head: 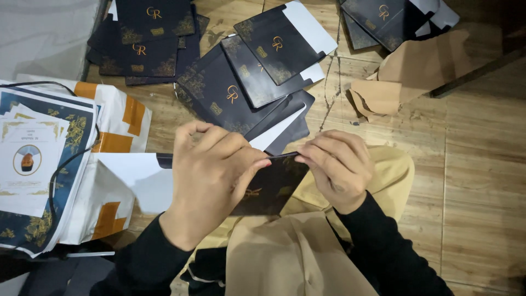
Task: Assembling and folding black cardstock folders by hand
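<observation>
A black card envelope with gold ornament point(271, 186) is held over my lap, its top edge pinched from both sides. My left hand point(211, 175) grips the left part of that edge, fingers curled over it. My right hand point(337, 164) pinches the right end of the same edge. Both wrists wear black sleeves. Below the envelope lies tan cloth point(296, 257) covering my lap.
Several flat black envelopes with gold marks point(241, 82) fan out on the wooden floor point(482, 181) ahead, with more at the top left point(145, 46) and top right point(383, 19). Torn brown paper point(405, 77) lies right. A stack of printed cards point(33, 164) on white-orange bags point(120, 181) sits left.
</observation>
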